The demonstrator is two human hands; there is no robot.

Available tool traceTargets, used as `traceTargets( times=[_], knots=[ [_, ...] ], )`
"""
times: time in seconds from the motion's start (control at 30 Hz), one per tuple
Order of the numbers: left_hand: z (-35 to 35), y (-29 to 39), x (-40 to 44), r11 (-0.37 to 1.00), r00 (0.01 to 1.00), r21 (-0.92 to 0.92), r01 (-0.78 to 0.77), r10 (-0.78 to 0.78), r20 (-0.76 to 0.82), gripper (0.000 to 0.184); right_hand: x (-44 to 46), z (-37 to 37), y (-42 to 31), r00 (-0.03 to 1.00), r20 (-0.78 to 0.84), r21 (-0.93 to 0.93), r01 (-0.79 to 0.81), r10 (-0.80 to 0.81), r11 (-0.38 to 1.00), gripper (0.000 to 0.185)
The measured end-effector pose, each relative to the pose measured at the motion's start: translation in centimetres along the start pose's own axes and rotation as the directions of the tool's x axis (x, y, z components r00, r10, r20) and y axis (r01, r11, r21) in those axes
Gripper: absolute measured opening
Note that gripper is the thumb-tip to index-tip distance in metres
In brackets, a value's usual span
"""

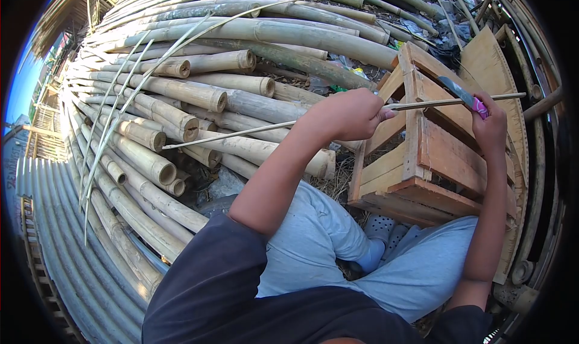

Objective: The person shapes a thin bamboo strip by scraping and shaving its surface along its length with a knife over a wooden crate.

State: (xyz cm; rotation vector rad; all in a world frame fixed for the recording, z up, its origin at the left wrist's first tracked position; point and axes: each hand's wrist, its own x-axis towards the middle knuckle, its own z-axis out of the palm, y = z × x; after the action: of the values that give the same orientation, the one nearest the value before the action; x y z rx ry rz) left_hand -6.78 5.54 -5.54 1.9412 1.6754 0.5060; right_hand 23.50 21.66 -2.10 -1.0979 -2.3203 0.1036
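Note:
My left hand is closed in a fist around a long, thin bamboo strip. The strip runs across in front of me, from over the bamboo poles on the left to beyond my right hand. My right hand grips a knife with a pink handle. Its blade points up and to the left and crosses the strip close to the handle. I cannot tell whether the edge is cutting into it. Just below both hands stands a slatted wooden crate, near my knees.
Stacked bamboo poles fill the left and far side, their cut ends toward me. Several loose bamboo strips lie over them. Corrugated metal sheeting is at lower left. A plywood board leans behind the crate, with plastic litter nearby.

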Motion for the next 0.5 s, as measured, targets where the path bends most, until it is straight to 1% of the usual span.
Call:
traceTargets(
  times=[0.13,0.23,0.33,0.43,0.5],
  knots=[
    [-0.3,0.6,-0.4,1.0,1.0,0.01,0.027,-0.027,-0.004,0.047,-0.1,0.1,0.4,0.999,-0.028,0.013,0.031,-0.031,0.999,0.022],
    [-0.5,0.8,-0.5,0.999,0.999,0.049,0.021,-0.018,-0.046,0.047,-0.3,-0.2,0.1,1.0,0.0,0.011,-0.004,0.004,1.0,0.021],
    [-0.6,0.1,-0.3,0.999,1.0,0.039,-0.011,0.012,-0.022,0.048,-0.4,0.3,0.7,1.0,0.019,0.011,-0.002,0.002,1.0,0.024],
    [-1.0,-0.3,-0.5,0.999,1.0,0.033,0.009,-0.009,-0.008,0.048,-0.5,0.8,0.5,1.0,0.018,-0.005,0.018,-0.017,1.0,0.023],
    [-1.1,-0.4,-0.7,1.0,1.0,0.024,0.015,-0.015,-0.005,0.047,-0.4,1.0,0.2,0.998,0.048,0.0,0.039,-0.039,0.999,0.024]
  ],
)
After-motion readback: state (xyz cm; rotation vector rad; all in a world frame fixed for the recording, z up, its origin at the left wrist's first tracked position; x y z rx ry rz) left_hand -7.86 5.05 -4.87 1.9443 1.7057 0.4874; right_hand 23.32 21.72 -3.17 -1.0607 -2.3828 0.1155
